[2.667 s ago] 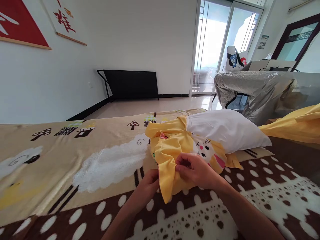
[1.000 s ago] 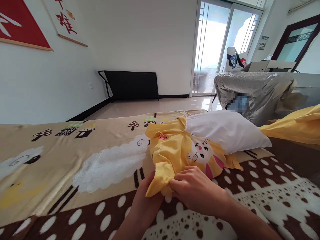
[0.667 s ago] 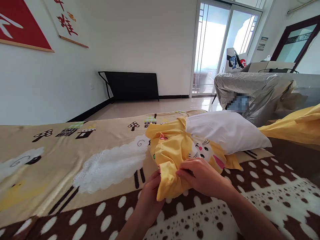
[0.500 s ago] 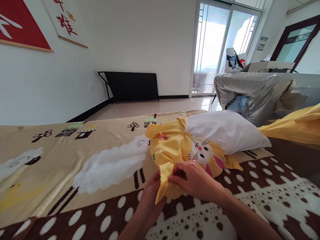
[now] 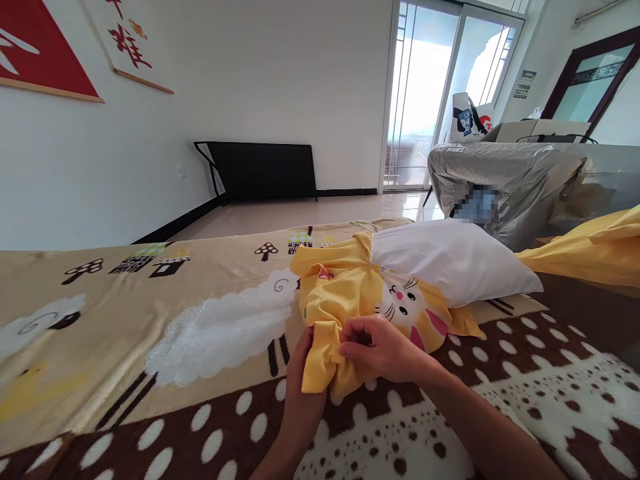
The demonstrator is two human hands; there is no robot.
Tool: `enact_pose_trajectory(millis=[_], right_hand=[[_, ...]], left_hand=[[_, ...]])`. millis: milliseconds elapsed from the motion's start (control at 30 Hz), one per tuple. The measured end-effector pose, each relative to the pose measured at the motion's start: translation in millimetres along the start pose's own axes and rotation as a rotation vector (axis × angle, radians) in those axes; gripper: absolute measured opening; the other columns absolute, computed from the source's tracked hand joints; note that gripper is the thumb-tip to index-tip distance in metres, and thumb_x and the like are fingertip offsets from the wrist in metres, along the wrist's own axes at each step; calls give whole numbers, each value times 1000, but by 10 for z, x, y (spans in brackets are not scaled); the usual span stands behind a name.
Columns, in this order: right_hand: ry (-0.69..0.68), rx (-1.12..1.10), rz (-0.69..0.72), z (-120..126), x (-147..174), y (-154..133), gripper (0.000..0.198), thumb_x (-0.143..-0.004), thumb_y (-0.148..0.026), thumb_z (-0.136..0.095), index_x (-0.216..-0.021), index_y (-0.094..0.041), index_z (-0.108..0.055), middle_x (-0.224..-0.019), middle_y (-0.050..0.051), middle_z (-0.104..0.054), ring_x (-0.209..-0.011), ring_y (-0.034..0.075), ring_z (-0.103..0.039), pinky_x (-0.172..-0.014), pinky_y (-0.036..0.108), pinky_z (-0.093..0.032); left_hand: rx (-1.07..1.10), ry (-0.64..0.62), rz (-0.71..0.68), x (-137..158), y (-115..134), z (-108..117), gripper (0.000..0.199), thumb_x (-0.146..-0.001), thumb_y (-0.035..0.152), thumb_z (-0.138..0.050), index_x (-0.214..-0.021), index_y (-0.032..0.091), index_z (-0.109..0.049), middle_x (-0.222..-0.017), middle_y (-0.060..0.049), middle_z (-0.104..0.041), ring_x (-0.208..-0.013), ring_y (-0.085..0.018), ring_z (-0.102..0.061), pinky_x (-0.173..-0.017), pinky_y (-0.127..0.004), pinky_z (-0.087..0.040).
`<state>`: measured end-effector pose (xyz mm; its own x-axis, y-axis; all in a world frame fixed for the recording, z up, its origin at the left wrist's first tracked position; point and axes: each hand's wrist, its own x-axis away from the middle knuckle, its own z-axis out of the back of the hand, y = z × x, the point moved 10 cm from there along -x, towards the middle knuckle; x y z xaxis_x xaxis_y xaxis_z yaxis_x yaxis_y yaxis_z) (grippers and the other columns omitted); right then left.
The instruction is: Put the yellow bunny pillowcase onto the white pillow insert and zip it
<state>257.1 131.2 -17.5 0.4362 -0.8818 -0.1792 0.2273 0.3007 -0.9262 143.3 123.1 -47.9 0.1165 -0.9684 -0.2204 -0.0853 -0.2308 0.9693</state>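
A yellow pillowcase (image 5: pixel 345 290) with a printed white rabbit face lies bunched over one end of a white pillow (image 5: pixel 450 260). The rest of the pillow shows bare to the right. My left hand (image 5: pixel 305 373) is under and behind the near edge of the pillowcase, its fingers partly covered by the folded cloth. With thumb and forefinger together, my right hand (image 5: pixel 377 350) pinches the same edge just to the right. Between both hands a yellow corner flap hangs down.
Under everything spreads a beige and brown blanket (image 5: pixel 200 333) with sheep and dots. Another yellow cloth (image 5: pixel 590 250) lies at the right edge. A plastic-covered piece of furniture (image 5: pixel 515 167) stands behind, bearing bags and boxes. A black folded frame (image 5: pixel 265 171) leans against the far wall.
The pillowcase edge between my hands has folded over and its flap has turned to the left. My left hand has shifted slightly; my right hand has moved up a little.
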Motion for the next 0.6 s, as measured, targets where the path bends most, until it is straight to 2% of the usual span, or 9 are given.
enact_pose_trajectory(millis=[133, 300, 367, 500, 600], right_hand=[[15, -24, -18, 11, -11, 26, 16, -78, -27, -60, -69, -15, -53, -61, -5, -45, -57, 7, -36, -52, 20, -30], [26, -9, 6, 34, -23, 17, 16, -78, -27, -59, -70, -15, -53, -62, -4, -46, -59, 7, -36, -53, 20, -30], [33, -4, 10, 47, -21, 13, 16, -78, -26, -58, -69, -15, -52, -62, -4, -45, -59, 7, -35, -53, 21, -30], [33, -10, 29, 45, -14, -8, 16, -79, -26, -58, -69, -16, -51, -62, -5, -44, -58, 7, -35, -53, 20, -30], [18, -5, 54, 13, -8, -33, 15, -80, -25, -58, -70, -15, -53, -61, -5, -45, -57, 7, -35, -51, 19, -30]], left_hand=[[-38, -37, -46, -58, 52, 46, 21, -67, 32, -67, -78, 17, -58, -73, 0, -56, -67, -13, -47, -58, -20, -41], [158, -114, 244, -69, -152, -14, 36, -67, 49, -67, -65, 14, -60, -57, 1, -47, -53, -9, -38, -47, -19, -33], [198, -127, 297, -62, -173, -36, 43, -68, 57, -63, -64, 14, -61, -55, 0, -46, -52, -9, -35, -45, -20, -31], [15, -221, 237, -44, -121, -95, 49, -72, 62, -58, -78, 14, -64, -63, -1, -52, -55, -11, -39, -48, -21, -35], [-181, -242, 135, -30, -76, -109, 44, -79, 58, -52, -77, 16, -59, -71, -3, -56, -68, -15, -46, -60, -22, -41]])
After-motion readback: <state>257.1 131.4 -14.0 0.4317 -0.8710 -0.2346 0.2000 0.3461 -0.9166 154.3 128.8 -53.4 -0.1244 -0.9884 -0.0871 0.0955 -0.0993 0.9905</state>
